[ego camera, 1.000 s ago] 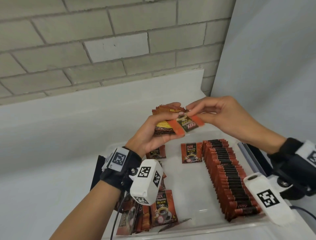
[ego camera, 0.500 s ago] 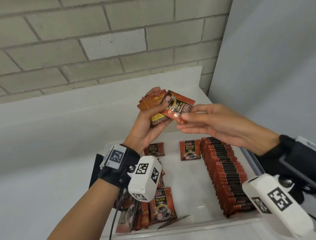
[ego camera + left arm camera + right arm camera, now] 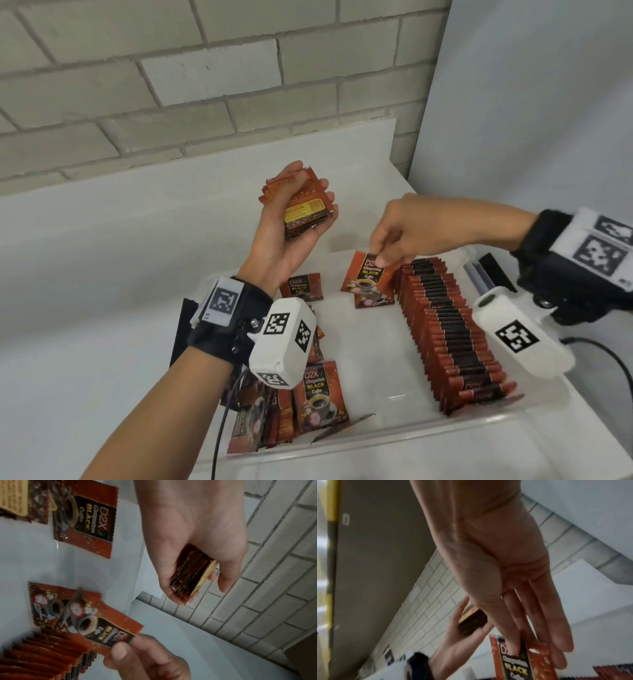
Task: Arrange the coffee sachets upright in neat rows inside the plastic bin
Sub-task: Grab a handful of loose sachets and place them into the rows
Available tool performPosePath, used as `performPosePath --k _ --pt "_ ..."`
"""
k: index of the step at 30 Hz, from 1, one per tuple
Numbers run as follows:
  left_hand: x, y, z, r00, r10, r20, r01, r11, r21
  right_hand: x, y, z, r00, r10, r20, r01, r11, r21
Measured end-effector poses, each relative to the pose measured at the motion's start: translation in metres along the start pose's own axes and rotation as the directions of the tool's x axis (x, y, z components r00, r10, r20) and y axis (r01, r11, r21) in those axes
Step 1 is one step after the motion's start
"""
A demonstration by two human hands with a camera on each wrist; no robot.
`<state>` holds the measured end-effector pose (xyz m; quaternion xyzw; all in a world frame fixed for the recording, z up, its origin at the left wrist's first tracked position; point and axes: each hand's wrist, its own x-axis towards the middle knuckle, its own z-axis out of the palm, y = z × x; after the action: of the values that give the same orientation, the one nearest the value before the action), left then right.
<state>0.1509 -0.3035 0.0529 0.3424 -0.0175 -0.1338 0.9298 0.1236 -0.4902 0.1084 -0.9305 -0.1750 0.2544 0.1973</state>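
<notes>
My left hand (image 3: 301,209) is raised above the bin's far end and grips a stack of red coffee sachets (image 3: 303,209), seen edge-on in the left wrist view (image 3: 192,573). My right hand (image 3: 394,240) pinches one sachet (image 3: 366,274) by its top corner, holding it upright just left of the far end of the long row of standing sachets (image 3: 448,335). The same pinch shows in the right wrist view (image 3: 518,661). The clear plastic bin (image 3: 394,442) holds the row along its right side.
Loose sachets lie flat on the bin floor: one at the far left (image 3: 301,287), one under the held sachet (image 3: 375,301), and a leaning bunch at the near left (image 3: 291,411). A brick wall (image 3: 205,85) stands behind; a grey panel (image 3: 531,120) rises on the right.
My right hand took one sachet off the stack in my left hand and carried it down to the far end of the standing row. The left hand stayed raised with its stack.
</notes>
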Motion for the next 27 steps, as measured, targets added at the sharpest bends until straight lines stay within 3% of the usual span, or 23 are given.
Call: performPosePath --k 2,7,18,27 --pt "-0.001 0.000 0.001 1.000 -0.008 -0.004 0.008 1.000 0.012 0.005 -0.005 0.008 1.000 0.010 0.020 -0.007 0.989 -0.150" --pt "0.000 0.001 0.000 1.000 -0.016 -0.017 0.017 1.000 0.025 0.015 -0.008 0.029 0.994 -0.001 0.111 0.035 0.951 -0.307" --pt "-0.001 0.000 0.002 0.998 -0.056 -0.036 0.058 0.997 0.054 0.014 -0.010 0.034 1.000 -0.012 -0.018 0.003 0.892 -0.451" --pt "0.000 0.000 0.001 0.998 -0.064 -0.023 0.065 0.998 0.022 0.014 -0.013 0.033 1.000 0.013 -0.026 -0.024 0.883 -0.468"
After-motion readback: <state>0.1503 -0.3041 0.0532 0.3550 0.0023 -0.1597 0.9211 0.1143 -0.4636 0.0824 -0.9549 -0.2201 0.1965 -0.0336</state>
